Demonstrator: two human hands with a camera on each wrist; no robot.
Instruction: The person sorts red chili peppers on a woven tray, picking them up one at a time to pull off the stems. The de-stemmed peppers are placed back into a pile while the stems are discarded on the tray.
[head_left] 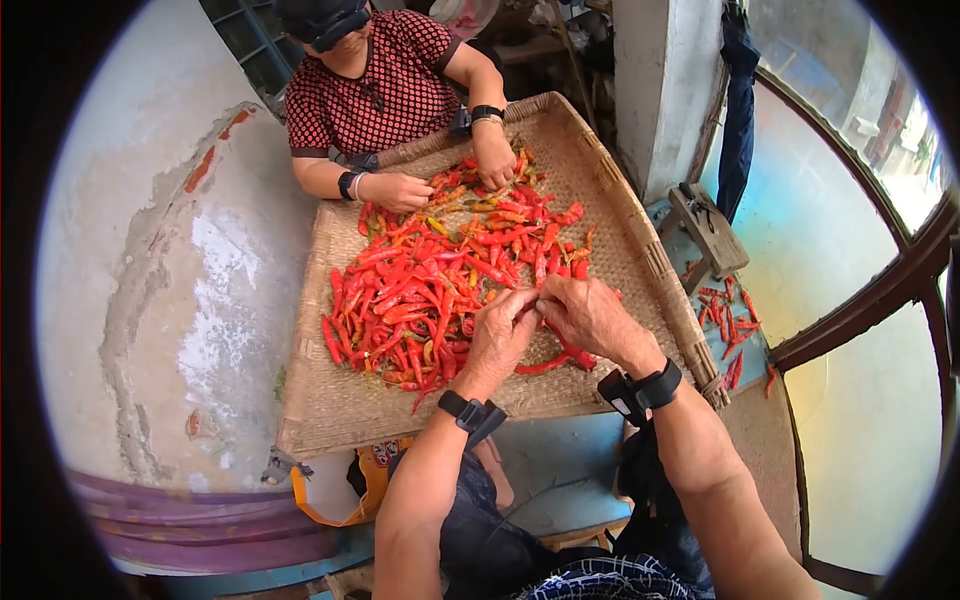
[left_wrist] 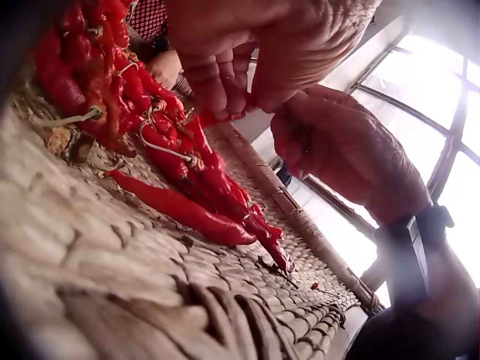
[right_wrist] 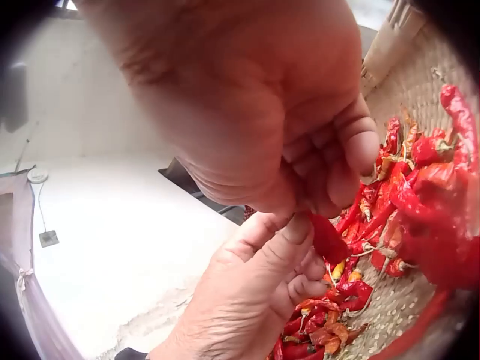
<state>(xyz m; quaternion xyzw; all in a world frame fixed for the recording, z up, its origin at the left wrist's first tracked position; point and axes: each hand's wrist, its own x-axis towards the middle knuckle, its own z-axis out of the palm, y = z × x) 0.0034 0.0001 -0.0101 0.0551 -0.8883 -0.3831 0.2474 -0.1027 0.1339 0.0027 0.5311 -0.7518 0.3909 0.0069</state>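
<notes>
My left hand (head_left: 494,340) and right hand (head_left: 592,318) meet fingertip to fingertip over the near right of a heap of red chili peppers (head_left: 425,285). A red chili pepper (right_wrist: 328,240) shows between them in the right wrist view, and my left fingers pinch it. The right thumb and fingertips close on its end, which those fingers hide. In the left wrist view a long red chili (left_wrist: 184,210) lies on the woven tray (left_wrist: 142,277) below the hands. Pale stems stick out of several peppers.
Across the tray sits a person in a patterned shirt (head_left: 385,85), both hands in the heap. A small wooden stool (head_left: 708,235) and loose chilies (head_left: 730,325) are on the right, beside glass panes. The cracked wall (head_left: 190,280) stands at left; an orange-edged bag (head_left: 375,480) is under the tray.
</notes>
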